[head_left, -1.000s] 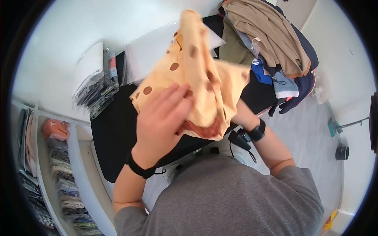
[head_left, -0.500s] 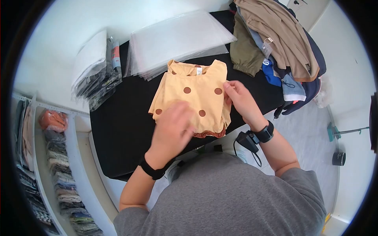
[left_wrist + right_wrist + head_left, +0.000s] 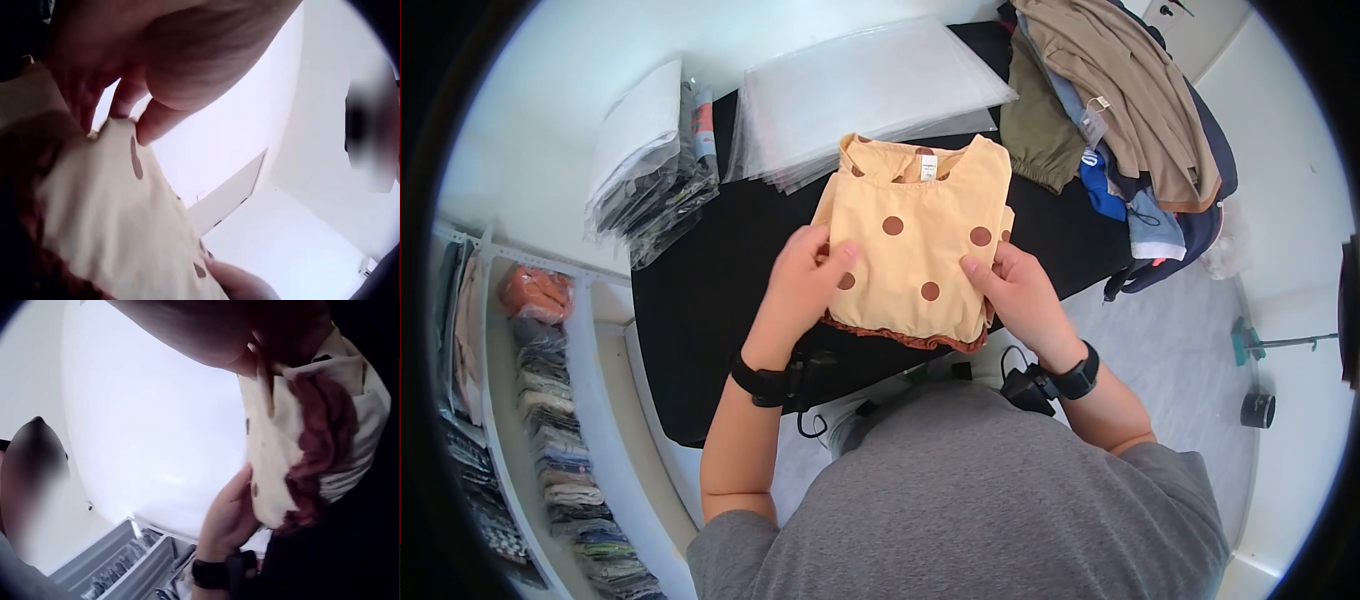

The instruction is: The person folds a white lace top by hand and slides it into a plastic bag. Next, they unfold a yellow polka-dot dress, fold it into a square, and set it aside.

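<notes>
A yellow garment with brown dots (image 3: 910,250), folded into a compact shape, has its neckline and white label at the far side and a brown ruffled edge nearest the body. The left hand (image 3: 803,285) grips its left side, thumb on top; the right hand (image 3: 1025,300) pinches the right side the same way. In the left wrist view the left hand (image 3: 187,56) pinches the cloth (image 3: 119,200) between thumb and fingers. The right wrist view shows the ruffle (image 3: 319,425) below the right hand (image 3: 250,331).
Clear plastic bags (image 3: 860,90) lie flat at the back of the black table (image 3: 690,330). Packaged items (image 3: 655,160) are stacked at the back left, and a clothes pile (image 3: 1100,90) lies at the back right. Shelves (image 3: 500,400) with folded clothes stand at the left.
The garment went from raised and bunched to folded with its dotted front up, then shifted slightly right. The left hand moved from over its front to its left edge and took hold.
</notes>
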`<move>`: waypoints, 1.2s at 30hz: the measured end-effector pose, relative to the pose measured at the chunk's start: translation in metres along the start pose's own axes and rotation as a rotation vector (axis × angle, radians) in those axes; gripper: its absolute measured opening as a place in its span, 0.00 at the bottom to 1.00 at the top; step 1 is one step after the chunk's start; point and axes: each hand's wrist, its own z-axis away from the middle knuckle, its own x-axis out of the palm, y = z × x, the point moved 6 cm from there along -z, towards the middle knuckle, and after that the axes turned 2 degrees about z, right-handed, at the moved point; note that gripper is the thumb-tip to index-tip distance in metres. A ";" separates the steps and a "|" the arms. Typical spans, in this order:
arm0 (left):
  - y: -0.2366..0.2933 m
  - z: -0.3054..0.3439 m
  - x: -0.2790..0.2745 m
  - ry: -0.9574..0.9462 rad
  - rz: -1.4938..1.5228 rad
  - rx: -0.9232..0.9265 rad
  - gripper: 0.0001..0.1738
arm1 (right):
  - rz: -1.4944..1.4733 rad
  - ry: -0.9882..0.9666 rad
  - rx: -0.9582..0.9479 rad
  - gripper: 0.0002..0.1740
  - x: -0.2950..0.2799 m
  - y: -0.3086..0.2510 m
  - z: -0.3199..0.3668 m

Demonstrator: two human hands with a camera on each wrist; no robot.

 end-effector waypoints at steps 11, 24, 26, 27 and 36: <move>-0.018 -0.016 -0.005 -0.043 0.107 -0.220 0.36 | 0.213 0.244 0.244 0.21 -0.033 0.031 0.021; -0.006 -0.006 0.034 -0.343 0.936 -0.346 0.24 | -0.869 -0.286 0.417 0.27 -0.003 0.011 -0.016; 0.014 0.005 0.019 -0.248 0.922 -0.185 0.24 | -0.906 -0.316 0.402 0.26 -0.004 0.004 -0.022; 0.029 0.013 0.014 -0.200 0.988 -0.164 0.26 | -0.862 -0.307 0.348 0.26 -0.009 0.001 -0.027; 0.070 0.052 0.030 0.053 -0.570 0.648 0.40 | -0.514 -0.223 0.442 0.21 -0.029 0.041 -0.059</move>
